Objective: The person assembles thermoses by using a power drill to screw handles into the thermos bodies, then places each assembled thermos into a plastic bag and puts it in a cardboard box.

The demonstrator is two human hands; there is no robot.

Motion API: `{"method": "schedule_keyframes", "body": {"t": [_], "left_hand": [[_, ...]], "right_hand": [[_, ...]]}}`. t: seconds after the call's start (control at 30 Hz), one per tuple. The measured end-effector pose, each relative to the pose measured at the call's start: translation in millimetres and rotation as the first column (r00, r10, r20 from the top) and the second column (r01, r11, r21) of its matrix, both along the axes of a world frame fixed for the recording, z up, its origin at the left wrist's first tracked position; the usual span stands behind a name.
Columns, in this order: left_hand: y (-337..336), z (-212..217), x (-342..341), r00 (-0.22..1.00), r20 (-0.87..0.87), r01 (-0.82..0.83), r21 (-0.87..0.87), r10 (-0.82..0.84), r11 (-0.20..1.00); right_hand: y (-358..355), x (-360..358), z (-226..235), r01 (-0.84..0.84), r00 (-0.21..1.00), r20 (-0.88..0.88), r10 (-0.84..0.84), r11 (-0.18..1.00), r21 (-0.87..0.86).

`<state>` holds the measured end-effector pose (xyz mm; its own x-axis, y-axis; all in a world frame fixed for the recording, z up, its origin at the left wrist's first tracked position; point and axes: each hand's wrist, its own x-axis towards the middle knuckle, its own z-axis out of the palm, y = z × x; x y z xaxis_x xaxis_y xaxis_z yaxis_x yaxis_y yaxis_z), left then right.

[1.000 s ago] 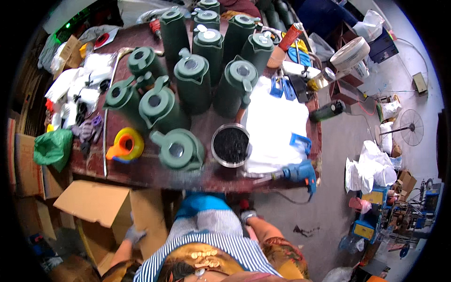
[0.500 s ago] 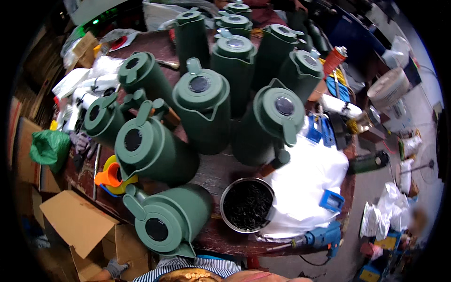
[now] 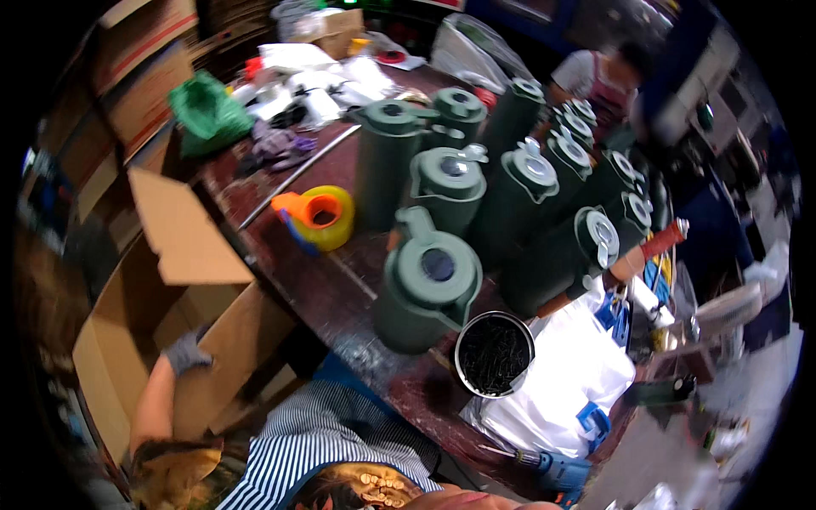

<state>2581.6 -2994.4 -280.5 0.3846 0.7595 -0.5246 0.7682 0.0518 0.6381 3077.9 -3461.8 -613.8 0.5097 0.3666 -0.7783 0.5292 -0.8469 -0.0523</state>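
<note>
Gloved left fingers (image 3: 204, 360) — apparently against one open carton (image 3: 228, 365)

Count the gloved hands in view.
1: the left hand, gloved in grey, at the open cardboard box left of the table. The right hand isn't visible; others may be hidden.

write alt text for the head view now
A grey-gloved left hand is at the edge of an open brown cardboard box, beside a dark red table holding green lidded jugs, a round metal bowl and a blue drill.
</note>
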Motion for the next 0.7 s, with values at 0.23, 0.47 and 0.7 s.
{"method": "schedule_keyframes", "body": {"t": [0.23, 0.47, 0.7], "left_hand": [[-14, 17, 15, 0.967, -0.161, 0.199, -0.01, -0.198, 0.98], [63, -26, 57, 0.868, 0.497, -0.294, 0.555, -0.026, 0.778], [52, -25, 171, 0.939, 0.258, -0.087, 0.819, -0.228, 0.566]], "right_hand": [[-38, 11, 40, -0.023, 0.999, 0.03, 0.018, 0.99, 0.139], [-86, -21, 60, 0.073, 0.997, 0.004, -0.075, 0.979, 0.192], [-151, -61, 49, 0.217, 0.976, -0.043, -0.213, 0.968, 0.128]]}}
